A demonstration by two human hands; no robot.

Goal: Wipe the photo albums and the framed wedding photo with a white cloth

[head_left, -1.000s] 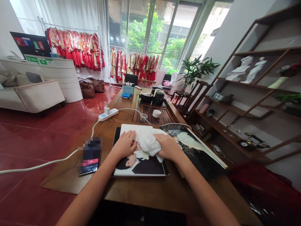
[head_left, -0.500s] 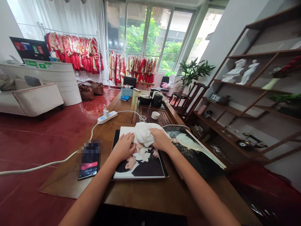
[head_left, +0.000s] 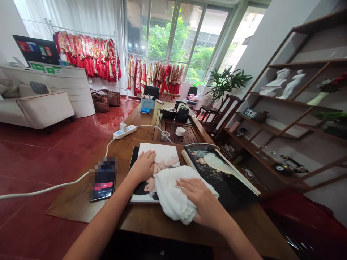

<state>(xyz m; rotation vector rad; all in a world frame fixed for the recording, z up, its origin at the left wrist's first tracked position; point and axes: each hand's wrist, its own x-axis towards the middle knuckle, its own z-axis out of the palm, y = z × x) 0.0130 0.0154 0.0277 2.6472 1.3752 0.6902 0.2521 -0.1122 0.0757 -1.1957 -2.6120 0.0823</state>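
A white cloth lies bunched over the lower right of a photo album or panel and hangs past its near edge. My right hand rests on the cloth and grips it, its fingers spread over the top and the thumb hidden. On the left part of the album my left hand lies flat, fingers stretched out, holding nothing. The album's printed picture of people is partly covered by the cloth. Right of it lies a second photo album with a dark picture of a figure in a pale dress.
A phone lies on the wooden table at left. Behind are a power strip with white cables, a white cup on a slatted tea tray, and a kettle. Wooden shelves stand at right.
My right hand has drawn the cloth from the album's far edge down toward me and to the right, uncovering the upper part. My left hand has stayed nearly in place.
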